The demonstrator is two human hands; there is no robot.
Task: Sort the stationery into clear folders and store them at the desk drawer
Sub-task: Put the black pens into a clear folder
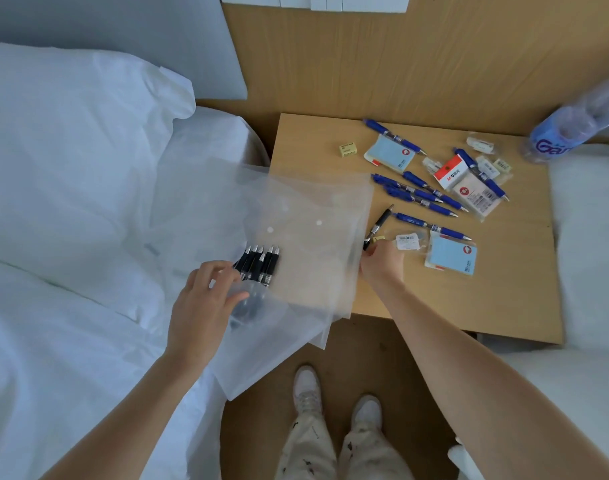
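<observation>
a person stands between a white bed (71,202) and a small wooden bedside table (469,289), looking down at both hands. the left hand (206,303) grips the near corner of a clear plastic folder (313,271), fingers curled over its edge; the folder lies half on the bed and half over the table's left side, with other clear folders stacked under it. inside it, a row of black pens (261,265) sits side by side, tips pointing away from the person, just beside the left fingers.

the right hand (382,265) is at the folder's right edge, closed around the lower end of another black pen (379,225), which angles up and away over the table top. just right of that hand lies a small clear packet with a barcode label (408,241), and next to it a blue sticky-note pad (452,259).

farther back on the table, several blue pens (420,195) lie scattered, mostly loose and roughly parallel. among them are a second blue sticky-note pad (391,154), a red-and-white box (450,172), a pinkish wrapped pad (476,199), a small yellow eraser (348,148) set apart to the left, and a few small wrapped items near the back right corner. a clear water bottle with a blue label (573,123) lies tilted at the far right edge. white shoes (337,400) show on the brown floor below.
</observation>
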